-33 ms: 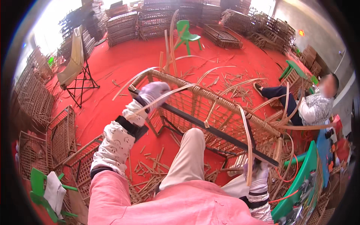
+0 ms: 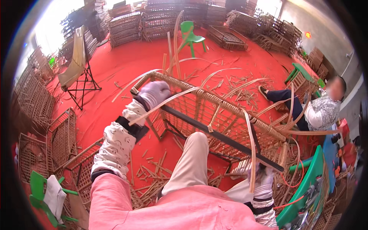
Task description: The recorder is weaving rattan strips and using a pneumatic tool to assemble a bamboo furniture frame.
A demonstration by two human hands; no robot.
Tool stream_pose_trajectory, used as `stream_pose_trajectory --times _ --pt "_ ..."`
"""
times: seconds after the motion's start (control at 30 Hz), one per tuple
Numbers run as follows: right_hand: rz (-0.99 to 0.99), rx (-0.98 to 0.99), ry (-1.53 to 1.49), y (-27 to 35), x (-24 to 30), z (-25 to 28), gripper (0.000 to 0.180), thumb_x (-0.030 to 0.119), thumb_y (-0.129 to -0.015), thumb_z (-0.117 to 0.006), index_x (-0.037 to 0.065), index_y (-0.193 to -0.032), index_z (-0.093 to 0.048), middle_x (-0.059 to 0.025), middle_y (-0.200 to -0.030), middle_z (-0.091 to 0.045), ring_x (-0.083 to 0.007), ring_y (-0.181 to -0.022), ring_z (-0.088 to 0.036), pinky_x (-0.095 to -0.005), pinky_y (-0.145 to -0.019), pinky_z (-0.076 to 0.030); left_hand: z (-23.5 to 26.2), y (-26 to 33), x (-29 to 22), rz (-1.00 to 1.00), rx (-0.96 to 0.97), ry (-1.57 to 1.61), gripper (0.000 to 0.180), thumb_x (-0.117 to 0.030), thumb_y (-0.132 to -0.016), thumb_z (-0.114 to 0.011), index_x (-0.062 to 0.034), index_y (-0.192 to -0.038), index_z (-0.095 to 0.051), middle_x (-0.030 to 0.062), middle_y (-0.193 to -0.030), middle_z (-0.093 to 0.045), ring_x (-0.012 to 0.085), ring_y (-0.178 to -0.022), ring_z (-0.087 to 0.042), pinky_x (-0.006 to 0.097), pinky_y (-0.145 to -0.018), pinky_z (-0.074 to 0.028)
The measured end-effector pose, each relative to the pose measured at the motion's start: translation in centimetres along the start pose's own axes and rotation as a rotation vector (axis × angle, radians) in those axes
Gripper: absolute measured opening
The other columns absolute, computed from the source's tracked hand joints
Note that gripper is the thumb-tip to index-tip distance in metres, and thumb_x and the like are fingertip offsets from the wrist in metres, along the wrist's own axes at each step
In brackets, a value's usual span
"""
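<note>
The left hand (image 2: 154,93), in a pale glove, is closed over the near left corner of a tan woven rattan frame with a black metal bar (image 2: 214,115), which stands tilted on the red floor (image 2: 115,76) ahead of the knees. A long pale cane strip (image 2: 165,105) runs under that hand. The right hand (image 2: 257,172), gloved, pinches another bent cane strip (image 2: 251,145) at the frame's lower right end.

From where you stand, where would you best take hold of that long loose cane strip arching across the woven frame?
Probably near its left end, by the gloved left hand, coming from above. There the cane strip lifts clear of the woven frame, so fingers could close around its thin width; farther right it lies against the rim.
</note>
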State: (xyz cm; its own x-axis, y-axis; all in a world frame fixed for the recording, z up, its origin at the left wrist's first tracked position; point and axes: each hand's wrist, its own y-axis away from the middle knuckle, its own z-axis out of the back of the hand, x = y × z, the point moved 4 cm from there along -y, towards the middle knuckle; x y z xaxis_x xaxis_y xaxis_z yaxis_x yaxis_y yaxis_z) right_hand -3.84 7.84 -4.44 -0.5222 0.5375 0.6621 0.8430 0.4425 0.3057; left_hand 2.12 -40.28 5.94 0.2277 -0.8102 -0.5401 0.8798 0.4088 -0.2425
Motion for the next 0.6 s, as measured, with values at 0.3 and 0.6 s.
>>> stream_pose_trajectory --times 0.3,0.6 --pt "-0.002 -0.137 -0.087 0.4 -0.6 -1.1 0.044 0.045 -0.082 -0.059 0.007 -0.105 -0.056 -0.0016 -0.078 -0.057 -0.0139 -0.060 -0.055 -0.0269 -0.054 -0.051 2.5 -9.0 6.9 0.253 -0.166 0.525 0.024 -0.021 -0.078 -0.065 -0.0047 -0.095 -0.062 0.0006 -0.069 -0.059 0.0139 -0.063 -0.056 0.028 -0.056 -0.047" --pt "-0.020 -0.169 -0.126 0.2 0.0 -3.9 0.029 0.035 -0.088 -0.054 0.012 -0.106 -0.057 -0.0010 -0.077 -0.058 -0.0092 -0.059 -0.055 -0.0279 -0.052 -0.047 5.0 -11.7 5.9 0.144 -0.270 0.898 0.010 -0.013 -0.081 -0.063 -0.0031 -0.081 -0.063 0.0033 -0.068 -0.061 0.0107 -0.052 -0.055 0.025 -0.049 -0.046"
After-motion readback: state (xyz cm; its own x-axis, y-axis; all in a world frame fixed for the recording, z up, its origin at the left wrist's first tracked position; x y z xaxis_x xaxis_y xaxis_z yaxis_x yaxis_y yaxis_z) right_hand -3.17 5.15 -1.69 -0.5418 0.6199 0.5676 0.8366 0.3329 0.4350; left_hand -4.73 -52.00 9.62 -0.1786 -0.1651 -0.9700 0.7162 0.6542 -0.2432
